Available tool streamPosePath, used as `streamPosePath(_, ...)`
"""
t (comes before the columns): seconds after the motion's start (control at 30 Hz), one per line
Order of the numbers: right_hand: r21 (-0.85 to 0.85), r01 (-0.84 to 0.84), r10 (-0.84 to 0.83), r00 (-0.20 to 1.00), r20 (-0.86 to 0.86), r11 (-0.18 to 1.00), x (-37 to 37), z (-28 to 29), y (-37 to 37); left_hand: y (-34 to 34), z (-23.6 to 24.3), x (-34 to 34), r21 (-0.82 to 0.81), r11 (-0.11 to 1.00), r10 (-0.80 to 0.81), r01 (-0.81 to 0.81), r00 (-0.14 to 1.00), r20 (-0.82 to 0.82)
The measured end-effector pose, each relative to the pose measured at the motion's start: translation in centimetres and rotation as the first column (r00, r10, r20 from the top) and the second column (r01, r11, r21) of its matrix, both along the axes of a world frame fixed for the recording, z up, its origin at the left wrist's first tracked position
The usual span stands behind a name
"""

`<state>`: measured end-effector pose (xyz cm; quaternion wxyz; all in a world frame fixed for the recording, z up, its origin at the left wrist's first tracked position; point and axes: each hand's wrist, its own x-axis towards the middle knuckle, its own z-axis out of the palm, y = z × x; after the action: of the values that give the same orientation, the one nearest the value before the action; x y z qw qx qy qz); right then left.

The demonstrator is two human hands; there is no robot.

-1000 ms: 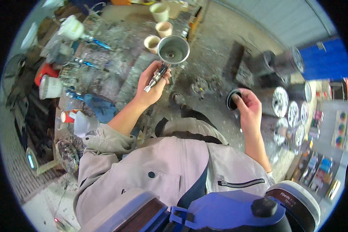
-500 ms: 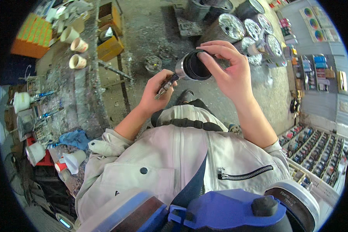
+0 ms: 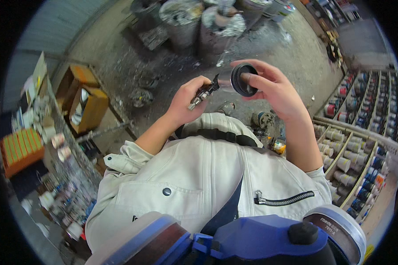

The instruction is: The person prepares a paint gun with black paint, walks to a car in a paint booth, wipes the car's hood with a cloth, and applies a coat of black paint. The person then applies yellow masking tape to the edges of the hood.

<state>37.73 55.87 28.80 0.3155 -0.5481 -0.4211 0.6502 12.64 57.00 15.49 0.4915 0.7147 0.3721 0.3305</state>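
My left hand (image 3: 186, 100) is closed around a small metal tool with silver fittings (image 3: 199, 98) and a dark end, which resembles a spray gun. Right beside it, my right hand (image 3: 279, 98) grips a silver cylindrical cup (image 3: 225, 82) by its wide black rim (image 3: 235, 80). The thumb reaches into the black opening, and the other fingers pass behind the rim, partly hidden. The cup lies tilted on its side in the air, its opening toward my right. Whether the tool and the cup are joined I cannot tell.
Several large drums with foil-like covers (image 3: 181, 13) stand ahead on the stained floor (image 3: 115, 48). A cardboard box (image 3: 90, 110) and a cluttered bench (image 3: 86, 161) are at left. Racks of small cans and cups (image 3: 347, 150) line the right. A blue respirator (image 3: 261, 238) fills the lower edge.
The view has swung to the right, bringing the can racks closer in. Both hands still hold their things; the cup has turned so its opening points more to the right.
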Motion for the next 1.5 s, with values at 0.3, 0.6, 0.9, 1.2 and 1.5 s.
streamPosePath(0.3, -0.076, 0.398, -0.401, 0.862, -0.312, 0.914, 22.6, -2.0, -1.2, 8.8, -0.4, 25.7, -0.037, 0.932, -0.363, 0.361, 0.93, -0.059)
streamPosePath(0.6, -0.196, 0.666, -0.668, 0.586, -0.459, 0.719, 39.0, -6.1, 0.3, 16.1, -2.7, 45.9, 0.085, 0.789, -0.601, 0.609, 0.793, -0.103)
streamPosePath(0.9, -0.201, 0.705, -0.715, 0.575, -0.399, 0.68, 60.9, -9.0, 15.7, 31.3, -6.2, 68.5, 0.102, 0.777, -0.612, 0.621, 0.783, -0.106)
streamPosePath(1.2, -0.055, 0.732, -0.734, 0.673, -0.095, 0.679, 79.8, -2.1, 33.2, 47.5, -2.7, 89.7, 0.014, 0.79, -0.613, 0.613, 0.788, 0.051)
streamPosePath(1.5, 0.12, 0.829, -0.838, 0.539, 0.087, 0.546, 102.1, -12.4, 43.9, 63.6, -2.9, 110.0, -0.091, 0.808, -0.542, 0.583, 0.794, 0.275)
